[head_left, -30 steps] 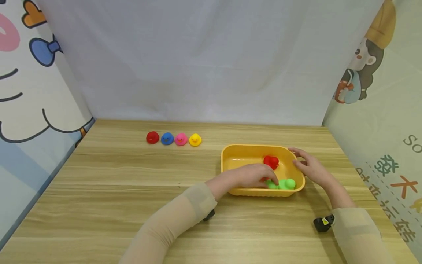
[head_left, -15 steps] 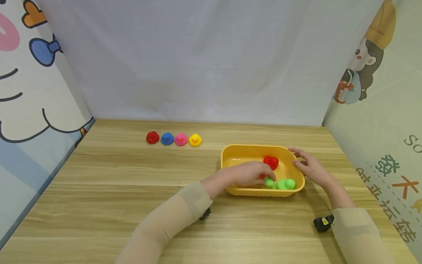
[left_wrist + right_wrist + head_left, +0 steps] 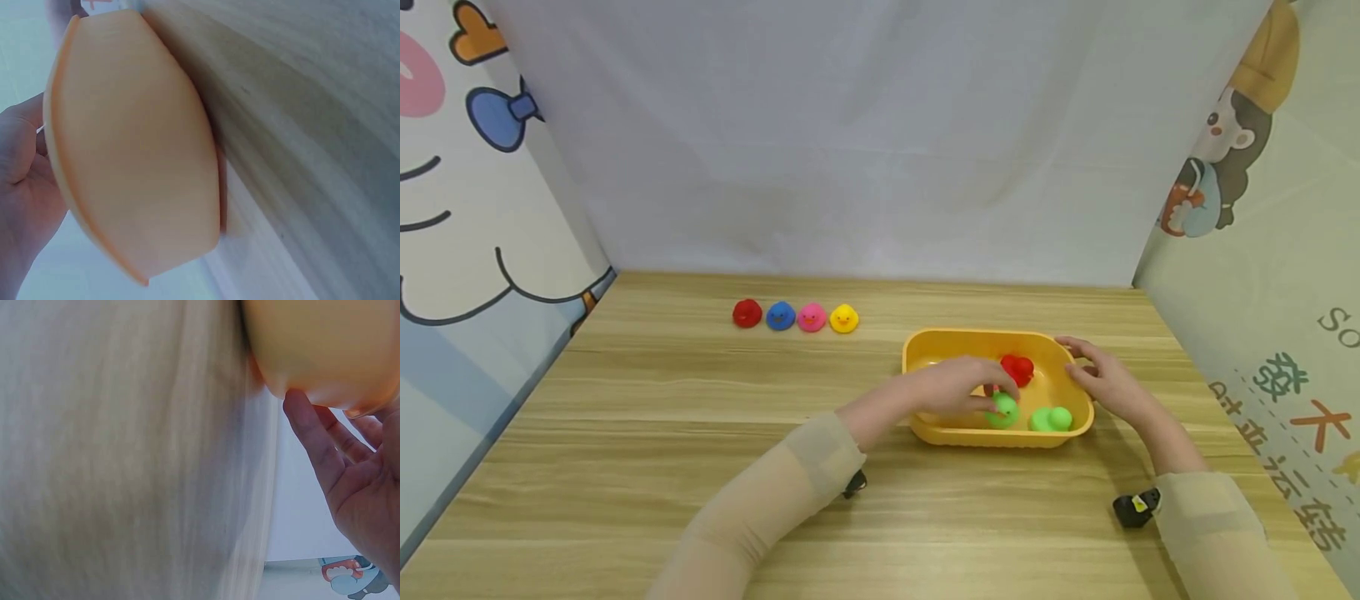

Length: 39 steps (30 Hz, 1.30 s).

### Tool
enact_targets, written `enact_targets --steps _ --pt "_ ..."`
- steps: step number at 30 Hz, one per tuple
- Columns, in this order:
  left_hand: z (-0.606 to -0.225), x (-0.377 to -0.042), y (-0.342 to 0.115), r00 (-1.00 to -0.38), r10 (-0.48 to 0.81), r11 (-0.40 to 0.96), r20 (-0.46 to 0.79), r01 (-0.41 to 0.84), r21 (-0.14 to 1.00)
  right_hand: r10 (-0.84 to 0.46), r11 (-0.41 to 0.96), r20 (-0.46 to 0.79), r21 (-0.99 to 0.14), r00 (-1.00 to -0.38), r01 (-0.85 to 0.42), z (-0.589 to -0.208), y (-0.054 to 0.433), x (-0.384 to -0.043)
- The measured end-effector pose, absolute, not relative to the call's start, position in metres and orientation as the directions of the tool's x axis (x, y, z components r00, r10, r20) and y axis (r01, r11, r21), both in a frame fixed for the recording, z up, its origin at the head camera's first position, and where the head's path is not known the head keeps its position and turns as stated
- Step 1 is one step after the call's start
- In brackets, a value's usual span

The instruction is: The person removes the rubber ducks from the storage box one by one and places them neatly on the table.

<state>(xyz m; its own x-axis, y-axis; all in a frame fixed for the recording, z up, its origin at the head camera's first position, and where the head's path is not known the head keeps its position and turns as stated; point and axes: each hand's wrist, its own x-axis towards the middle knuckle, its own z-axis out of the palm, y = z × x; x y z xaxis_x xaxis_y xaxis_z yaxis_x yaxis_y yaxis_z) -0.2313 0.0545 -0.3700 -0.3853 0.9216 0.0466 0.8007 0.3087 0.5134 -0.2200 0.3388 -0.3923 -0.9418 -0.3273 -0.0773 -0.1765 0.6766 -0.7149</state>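
1. head view: the left hand [image 3: 955,386] reached into the yellow tub [image 3: 970,437] and appeared to pinch a green duck [image 3: 1003,412] between thumb and fingers. a second green duck [image 3: 1051,419] lay by the near wall; a red duck [image 3: 1018,368] lay toward the far wall. the right hand [image 3: 1105,382] grasped the tub's right end. a blue duck [image 3: 781,316] and a pink duck [image 3: 812,317] stood within a row on the wooden table [image 3: 625,467].
2. step in hand, as i judged it: picking out the pinched duck. the next move seemed to call for a firm pinch and clearance over the rim.
3. left wrist view: the tub wall hid the fingertips; i could not confirm the pinch there.
4. right wrist view: fingertips [image 3: 295,400] touched the tub's outer wall.
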Motion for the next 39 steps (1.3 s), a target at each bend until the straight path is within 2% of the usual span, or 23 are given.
enact_targets --steps 8,18,39 --pt "-0.360 -0.231 0.041 -0.395 0.913 0.294 0.101 0.808 0.510 -0.319 0.682 -0.089 -0.713 -0.943 -0.163 -0.393 0.340 -0.221" --pt "-0.338 -0.228 0.017 -0.458 0.882 0.346 0.112 0.791 0.505 -0.321 0.675 -0.080 -0.718 -0.944 -0.169 -0.393 0.340 -0.220" --pt "-0.327 -0.230 -0.035 -0.567 0.792 0.398 0.226 0.760 0.515 -0.311 0.678 -0.057 -0.713 -0.949 -0.179 -0.393 0.336 -0.220"
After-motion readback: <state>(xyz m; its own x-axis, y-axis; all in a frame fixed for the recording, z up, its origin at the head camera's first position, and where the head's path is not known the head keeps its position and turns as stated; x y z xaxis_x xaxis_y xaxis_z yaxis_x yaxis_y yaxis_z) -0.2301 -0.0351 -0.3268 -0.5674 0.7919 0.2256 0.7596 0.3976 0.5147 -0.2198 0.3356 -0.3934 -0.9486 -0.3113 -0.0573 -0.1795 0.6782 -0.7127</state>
